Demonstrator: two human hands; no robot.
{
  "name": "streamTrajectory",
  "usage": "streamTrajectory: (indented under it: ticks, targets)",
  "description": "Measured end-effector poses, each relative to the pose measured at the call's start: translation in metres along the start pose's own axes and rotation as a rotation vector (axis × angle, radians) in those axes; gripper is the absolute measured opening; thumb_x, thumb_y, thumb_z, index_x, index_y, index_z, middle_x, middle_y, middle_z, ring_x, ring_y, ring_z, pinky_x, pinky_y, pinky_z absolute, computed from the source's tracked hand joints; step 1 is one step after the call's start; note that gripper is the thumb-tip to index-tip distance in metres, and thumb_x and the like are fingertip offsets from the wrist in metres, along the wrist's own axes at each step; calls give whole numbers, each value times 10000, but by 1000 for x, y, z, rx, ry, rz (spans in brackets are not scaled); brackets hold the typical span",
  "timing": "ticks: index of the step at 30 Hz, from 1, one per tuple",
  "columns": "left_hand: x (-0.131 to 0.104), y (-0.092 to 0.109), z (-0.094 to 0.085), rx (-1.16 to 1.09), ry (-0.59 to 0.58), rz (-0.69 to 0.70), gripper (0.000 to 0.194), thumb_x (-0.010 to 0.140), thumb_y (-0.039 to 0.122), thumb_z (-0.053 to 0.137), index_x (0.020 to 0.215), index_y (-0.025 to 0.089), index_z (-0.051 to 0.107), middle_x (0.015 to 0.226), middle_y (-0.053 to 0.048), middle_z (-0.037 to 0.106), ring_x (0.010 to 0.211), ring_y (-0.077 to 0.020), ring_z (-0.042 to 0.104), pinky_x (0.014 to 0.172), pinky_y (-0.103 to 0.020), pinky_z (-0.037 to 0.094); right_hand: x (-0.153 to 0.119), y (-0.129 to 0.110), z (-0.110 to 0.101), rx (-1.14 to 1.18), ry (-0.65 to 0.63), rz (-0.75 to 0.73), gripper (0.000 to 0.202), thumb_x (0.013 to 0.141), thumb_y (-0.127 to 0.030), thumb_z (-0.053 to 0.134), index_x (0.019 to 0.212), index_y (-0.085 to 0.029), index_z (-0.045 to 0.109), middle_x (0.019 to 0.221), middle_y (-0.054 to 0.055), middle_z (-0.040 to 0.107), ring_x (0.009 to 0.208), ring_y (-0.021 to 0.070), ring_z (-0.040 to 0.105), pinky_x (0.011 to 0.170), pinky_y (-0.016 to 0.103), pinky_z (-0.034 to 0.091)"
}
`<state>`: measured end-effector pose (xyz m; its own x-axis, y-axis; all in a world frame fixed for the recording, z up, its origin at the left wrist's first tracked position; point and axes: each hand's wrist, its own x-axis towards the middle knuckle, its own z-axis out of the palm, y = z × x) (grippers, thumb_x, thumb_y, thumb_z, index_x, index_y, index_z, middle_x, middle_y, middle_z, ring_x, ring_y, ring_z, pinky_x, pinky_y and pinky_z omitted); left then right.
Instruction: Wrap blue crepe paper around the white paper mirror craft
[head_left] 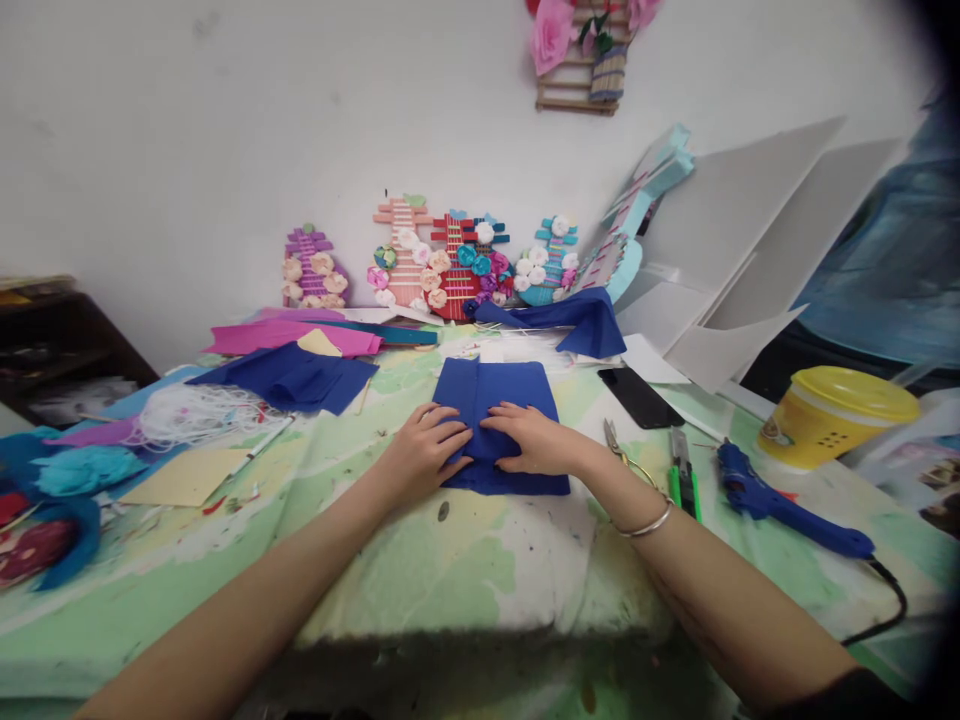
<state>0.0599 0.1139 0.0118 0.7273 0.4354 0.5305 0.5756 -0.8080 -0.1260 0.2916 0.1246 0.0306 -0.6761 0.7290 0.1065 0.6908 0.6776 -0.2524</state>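
A dark blue sheet of crepe-like paper (517,385) lies on the table in front of me, with a fold line running down its left part. My left hand (427,450) rests on its left edge, fingers spread and pointing right. Across from it, my right hand (532,440) lies on the sheet's right half, its fingers stretched toward the left hand. The fingertips of both hands press near the fold and stay a little apart. Beyond the right wrist are scissors (628,455), partly hidden by the forearm.
Green-handled pliers (682,480), a blue glue gun (787,510), a black phone (639,397) and a yellow tub (832,415) stand or lie at right. More blue paper (292,375) and white strings (202,415) lie left. Flowered instrument models (454,265) line the wall.
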Motion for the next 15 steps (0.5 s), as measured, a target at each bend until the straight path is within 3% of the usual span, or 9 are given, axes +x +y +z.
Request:
streamTrajectory:
  ticks: [11, 15]
  targets:
    - [3, 7, 5, 202, 9, 105, 202, 917, 238, 454, 974, 172, 636, 972, -82, 679, 1043, -235, 563, 995, -469, 379, 3, 1, 1, -66, 27, -65, 592, 736, -297, 658, 1291, -150, 511, 1372, 173, 469, 1296, 319, 397, 1035, 461, 348]
    - [2, 4, 4, 207, 46, 139, 194, 914, 164, 446, 990, 163, 624, 981, -87, 678, 1044, -230, 576, 1006, -483, 372, 2, -6, -6, -75, 89, -92, 483, 757, -244, 620, 1220, -121, 562, 1256, 178, 565, 1181, 303, 515, 950, 409, 424]
